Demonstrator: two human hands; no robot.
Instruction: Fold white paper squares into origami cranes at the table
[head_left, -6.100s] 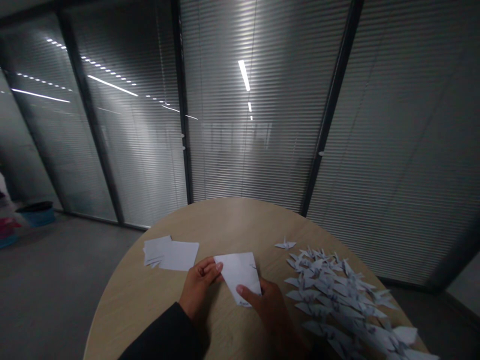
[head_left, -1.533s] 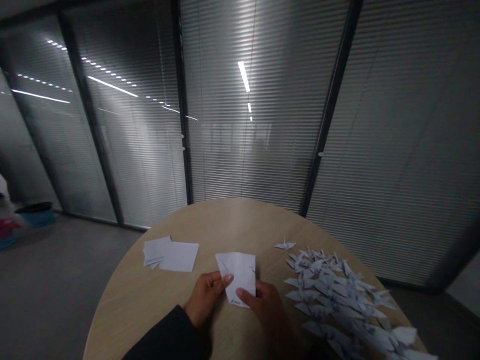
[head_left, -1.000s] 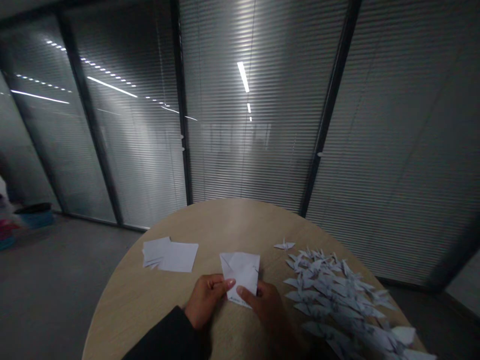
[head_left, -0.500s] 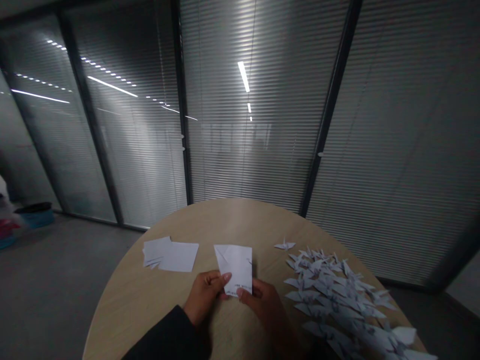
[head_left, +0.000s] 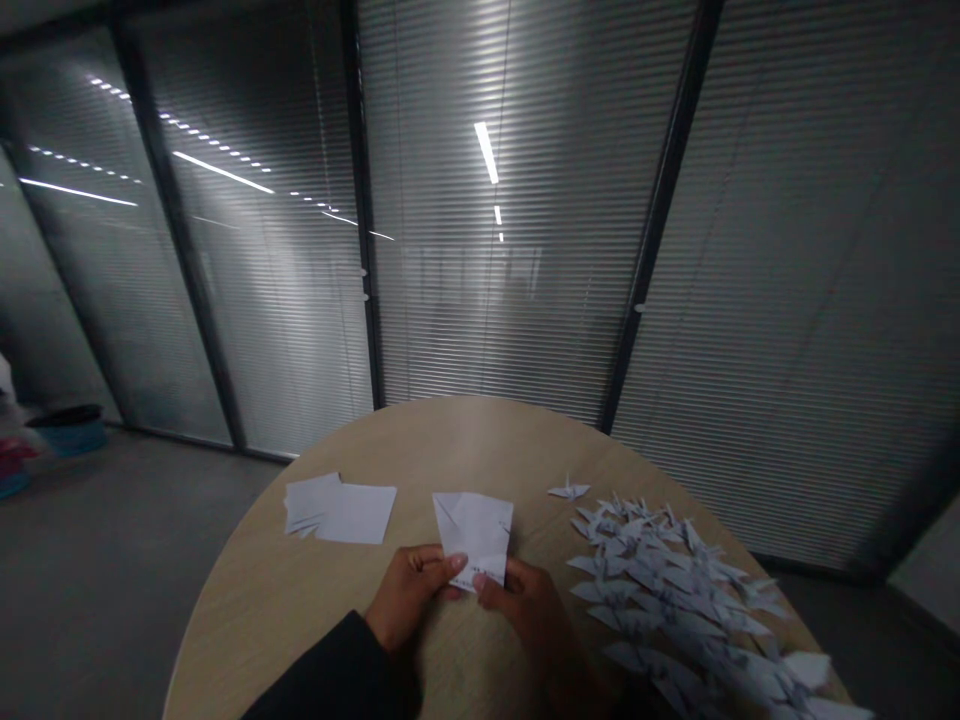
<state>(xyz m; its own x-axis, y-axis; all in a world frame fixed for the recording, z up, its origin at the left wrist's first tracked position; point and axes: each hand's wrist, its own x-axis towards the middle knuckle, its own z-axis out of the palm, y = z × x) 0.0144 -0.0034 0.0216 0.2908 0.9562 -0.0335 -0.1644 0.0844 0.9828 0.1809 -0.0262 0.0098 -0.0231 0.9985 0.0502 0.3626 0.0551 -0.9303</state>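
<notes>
A partly folded sheet of white paper (head_left: pixel 476 530) is held between both hands above the near middle of the table. Creases run across its upper left, and small dark print shows along its lower edge. My left hand (head_left: pixel 412 595) pinches the lower left edge, thumb on top. On the lower right, my right hand (head_left: pixel 529 600) grips the same sheet with its thumb over the front. To the right lie many folded paper cranes (head_left: pixel 675 590), crowded together, and a single paper crane (head_left: pixel 569 490) sits apart. Several flat white sheets (head_left: pixel 358 513) rest on the left.
The round wooden table (head_left: pixel 465 430) has its far edge near a glass partition with blinds (head_left: pixel 502 330). On the floor at far left stands a blue bin (head_left: pixel 71 430) with a dark liner, beside something red.
The paper's upper right part has swung a little to the right and its top edge now bends. Both hands keep nearly the same grip and place.
</notes>
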